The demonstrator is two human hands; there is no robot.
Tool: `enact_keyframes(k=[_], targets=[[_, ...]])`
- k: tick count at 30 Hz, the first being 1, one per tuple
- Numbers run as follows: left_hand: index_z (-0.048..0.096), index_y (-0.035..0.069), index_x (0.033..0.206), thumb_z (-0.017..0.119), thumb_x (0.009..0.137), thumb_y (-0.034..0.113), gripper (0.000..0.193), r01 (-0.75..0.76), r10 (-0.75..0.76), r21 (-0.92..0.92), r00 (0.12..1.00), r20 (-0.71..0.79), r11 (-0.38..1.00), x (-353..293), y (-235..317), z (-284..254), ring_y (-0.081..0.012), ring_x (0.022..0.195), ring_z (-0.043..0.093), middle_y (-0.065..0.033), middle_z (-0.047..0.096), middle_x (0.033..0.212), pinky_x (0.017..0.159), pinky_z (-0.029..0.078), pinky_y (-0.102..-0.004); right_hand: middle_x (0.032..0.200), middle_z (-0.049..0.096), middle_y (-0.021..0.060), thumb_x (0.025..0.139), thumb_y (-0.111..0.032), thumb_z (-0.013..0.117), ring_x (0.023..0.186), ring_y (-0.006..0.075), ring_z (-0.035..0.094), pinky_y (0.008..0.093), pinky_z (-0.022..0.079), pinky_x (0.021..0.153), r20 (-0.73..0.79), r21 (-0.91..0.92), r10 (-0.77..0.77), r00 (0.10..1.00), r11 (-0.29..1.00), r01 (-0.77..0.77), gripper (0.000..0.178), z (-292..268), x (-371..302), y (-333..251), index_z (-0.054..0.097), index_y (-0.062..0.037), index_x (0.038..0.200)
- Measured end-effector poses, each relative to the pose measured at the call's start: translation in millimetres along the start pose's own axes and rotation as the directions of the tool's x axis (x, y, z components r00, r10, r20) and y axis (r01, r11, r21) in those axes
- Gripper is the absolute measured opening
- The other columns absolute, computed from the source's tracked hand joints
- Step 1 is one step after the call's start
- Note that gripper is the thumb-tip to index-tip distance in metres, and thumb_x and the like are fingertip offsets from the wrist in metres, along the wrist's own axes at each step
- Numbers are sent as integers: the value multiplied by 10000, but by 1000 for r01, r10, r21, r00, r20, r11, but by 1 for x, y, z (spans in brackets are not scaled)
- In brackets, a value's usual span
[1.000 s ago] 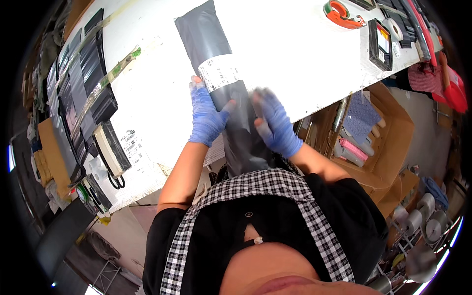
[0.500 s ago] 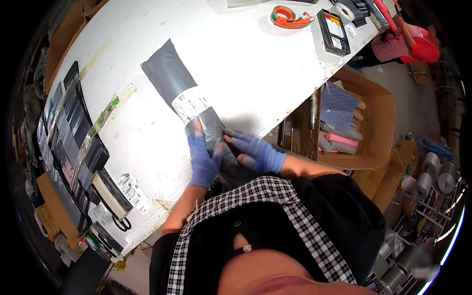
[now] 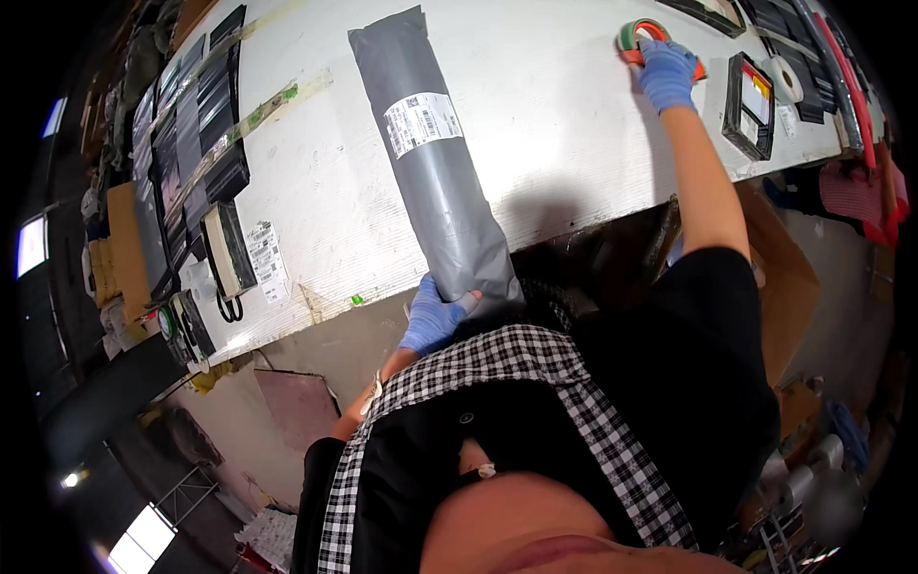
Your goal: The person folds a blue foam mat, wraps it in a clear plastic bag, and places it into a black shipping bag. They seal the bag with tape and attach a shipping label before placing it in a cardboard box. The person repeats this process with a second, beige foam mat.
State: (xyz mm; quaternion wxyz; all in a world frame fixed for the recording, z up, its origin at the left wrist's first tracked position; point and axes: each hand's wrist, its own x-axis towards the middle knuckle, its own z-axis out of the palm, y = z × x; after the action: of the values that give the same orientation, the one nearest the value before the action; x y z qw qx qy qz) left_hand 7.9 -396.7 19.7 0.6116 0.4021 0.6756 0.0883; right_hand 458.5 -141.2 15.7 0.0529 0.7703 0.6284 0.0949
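A long grey plastic-wrapped package [image 3: 442, 191] lies on the white table, its near end at the table edge by my apron. A white printed label [image 3: 423, 124] wraps its upper half. My left hand [image 3: 437, 314], in a blue fingerless glove, is closed on the package's near end, thumb on top. At the far right my right hand [image 3: 666, 72], gloved alike, is stretched out and closed over an orange tape dispenser [image 3: 631, 34] with a green-edged roll. The hand hides most of the dispenser.
Flat dark plastic bags [image 3: 215, 115] lie strapped down at the left. Closer by are a black-edged box [image 3: 227, 251] and a label sheet [image 3: 268, 261]. Right of the dispenser stand a black tray [image 3: 749, 105] and a white roll [image 3: 784, 80]. Another person [image 3: 856, 196] is at far right.
My right hand has left the package and reached far right onto the tape dispenser. My left hand now grips the package's near end. The view has shifted, showing more floor at left.
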Motion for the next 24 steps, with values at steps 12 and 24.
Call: enact_keyframes(k=[12, 24], targets=[[637, 4, 1136, 649, 918, 436, 484, -322, -2, 731, 915, 404, 602, -32, 36, -22, -263, 912, 648, -163, 690, 988, 851, 511, -385, 1218, 652, 126, 974, -321, 570, 1134, 316, 607, 488, 471, 1025, 640, 65, 63, 766, -997, 27, 349, -69, -294, -87, 618, -61, 1202], [618, 20, 931, 685, 895, 93, 105, -426, 503, -275, 789, 354, 862, -65, 5, 0, -102, 697, 594, -29, 647, 790, 665, 520, -252, 1123, 680, 122, 977, -304, 562, 1060, 291, 634, 462, 507, 967, 690, 94, 129, 713, -992, 88, 302, -104, -383, -149, 632, -58, 1138]])
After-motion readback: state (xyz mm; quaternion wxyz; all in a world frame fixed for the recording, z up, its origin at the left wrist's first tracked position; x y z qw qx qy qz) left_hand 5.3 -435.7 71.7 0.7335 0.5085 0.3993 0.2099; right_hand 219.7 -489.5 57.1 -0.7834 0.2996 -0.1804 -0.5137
